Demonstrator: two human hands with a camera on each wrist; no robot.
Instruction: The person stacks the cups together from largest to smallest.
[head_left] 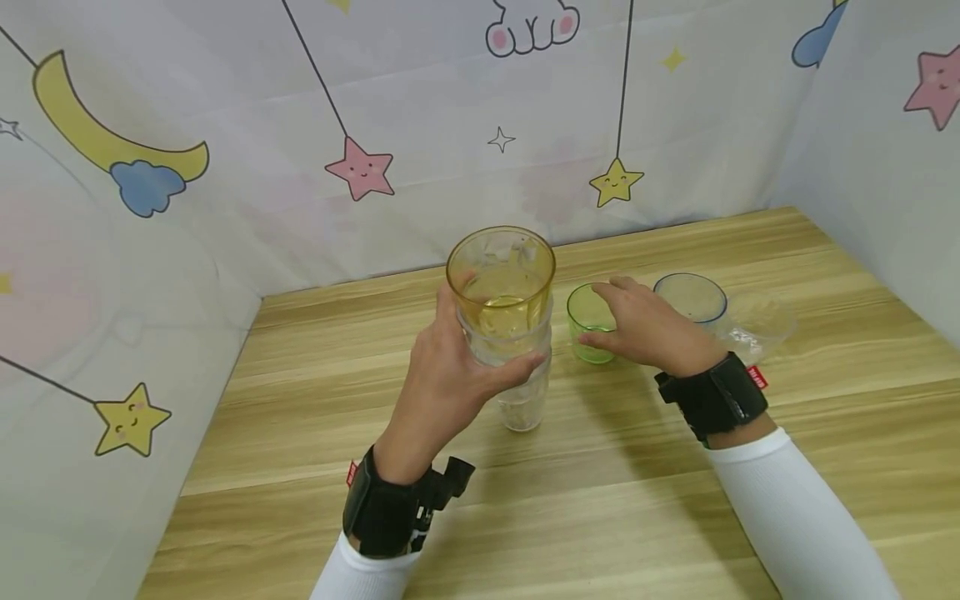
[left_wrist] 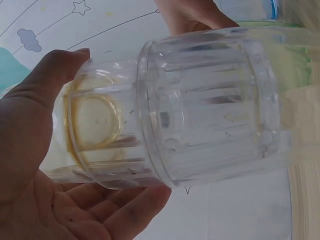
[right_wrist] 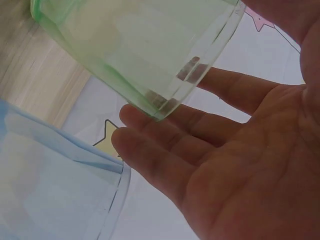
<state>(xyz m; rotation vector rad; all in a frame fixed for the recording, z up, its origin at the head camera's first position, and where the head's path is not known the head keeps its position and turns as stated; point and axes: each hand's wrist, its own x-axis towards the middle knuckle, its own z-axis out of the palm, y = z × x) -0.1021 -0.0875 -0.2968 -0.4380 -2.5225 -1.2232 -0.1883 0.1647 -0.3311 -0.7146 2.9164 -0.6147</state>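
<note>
In the head view my left hand [head_left: 457, 358] holds a tall upright stack of cups at its upper part. A yellow cup [head_left: 501, 279] sits on top, with clear cups [head_left: 522, 408] below it. The left wrist view shows the ribbed clear walls [left_wrist: 210, 100] close up, the left thumb and fingers on opposite sides. To the right, my right hand [head_left: 652, 325] reaches around the rim of a green cup [head_left: 592, 354], thumb in front and fingers behind. Seen from the right wrist, its fingers [right_wrist: 195, 125] are extended beside the green cup's [right_wrist: 135, 45] edge; firm contact is unclear.
A blue-rimmed cup [head_left: 690, 292] stands just beyond the right hand, and a clear cup [head_left: 765, 321] is right of it. All are on a wood-grain table [head_left: 322, 375]. Printed cloth walls [head_left: 450, 108] border the back and sides.
</note>
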